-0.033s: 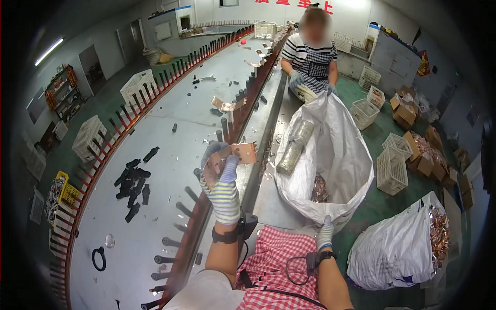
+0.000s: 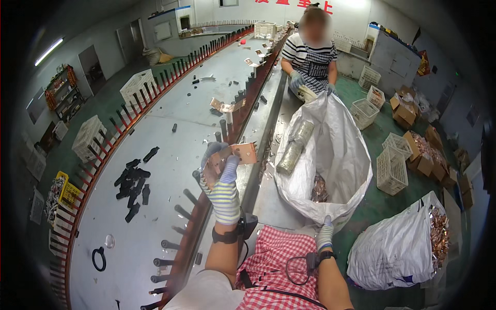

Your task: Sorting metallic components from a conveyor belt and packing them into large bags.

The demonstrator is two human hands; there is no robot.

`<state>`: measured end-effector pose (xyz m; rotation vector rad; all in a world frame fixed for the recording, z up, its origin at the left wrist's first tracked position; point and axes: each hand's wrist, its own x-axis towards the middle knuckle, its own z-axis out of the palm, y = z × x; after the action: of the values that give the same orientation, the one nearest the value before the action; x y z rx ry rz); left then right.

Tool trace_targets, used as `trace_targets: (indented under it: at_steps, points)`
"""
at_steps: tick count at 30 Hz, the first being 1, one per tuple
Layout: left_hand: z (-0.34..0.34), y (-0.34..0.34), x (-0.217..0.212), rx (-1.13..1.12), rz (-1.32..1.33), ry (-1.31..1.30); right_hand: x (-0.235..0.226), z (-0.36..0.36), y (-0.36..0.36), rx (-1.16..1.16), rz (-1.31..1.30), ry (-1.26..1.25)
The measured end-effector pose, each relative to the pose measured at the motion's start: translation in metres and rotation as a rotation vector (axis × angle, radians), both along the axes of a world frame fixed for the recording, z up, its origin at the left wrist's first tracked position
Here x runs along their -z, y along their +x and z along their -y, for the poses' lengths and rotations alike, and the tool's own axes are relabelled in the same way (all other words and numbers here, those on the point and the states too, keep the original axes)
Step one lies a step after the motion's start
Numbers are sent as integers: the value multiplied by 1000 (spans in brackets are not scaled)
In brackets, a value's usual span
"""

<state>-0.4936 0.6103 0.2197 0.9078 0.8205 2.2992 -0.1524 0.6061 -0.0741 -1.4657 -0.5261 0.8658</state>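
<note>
My left hand (image 2: 222,181), in a striped knit glove, is closed on a shiny copper-coloured bent piece (image 2: 244,153) beside the row of black-tipped pegs (image 2: 183,211). Part of the piece is hidden by my fingers. My right hand (image 2: 325,234), also gloved, grips the near rim of a large white woven sack (image 2: 347,155). The sack's mouth gapes open toward me. Inside lie copper-coloured bits (image 2: 320,189), and a wrapped greenish-grey roll (image 2: 295,147) rests against its left side. Another person's gloved hands (image 2: 296,80) are at the sack's far edge.
On the grey table (image 2: 150,248) to the left lie a heap of black parts (image 2: 132,183) and a black ring (image 2: 98,259). A second white sack (image 2: 398,248), full of coppery pieces, lies at lower right. Plastic crates (image 2: 391,170) and cardboard boxes (image 2: 421,152) stand on the green floor.
The nearby pegs have shifted very slightly toward me along the table edge. The sack's right side has moved a little to the left. Both my hands hold their places.
</note>
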Motion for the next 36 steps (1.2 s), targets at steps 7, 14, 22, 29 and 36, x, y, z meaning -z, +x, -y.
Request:
trace_targets:
  at_steps: [7, 14, 22, 29, 36]
  points:
    - [-6, 0, 21, 132, -73, -134, -9, 8, 2, -50, -157, -164]
    - [-30, 3, 73, 187, 18, -166, 6, 6, 2, -20, -186, -55]
    - [-77, -37, 115, -244, -295, -177, -11, 7, -17, 18, -80, -21]
    - [-66, -40, 68, 172, 531, 169, -4, 16, 0, -68, -90, -76]
    - [-5, -27, 24, -124, 388, 309, -24, 23, -24, 34, 111, -201]
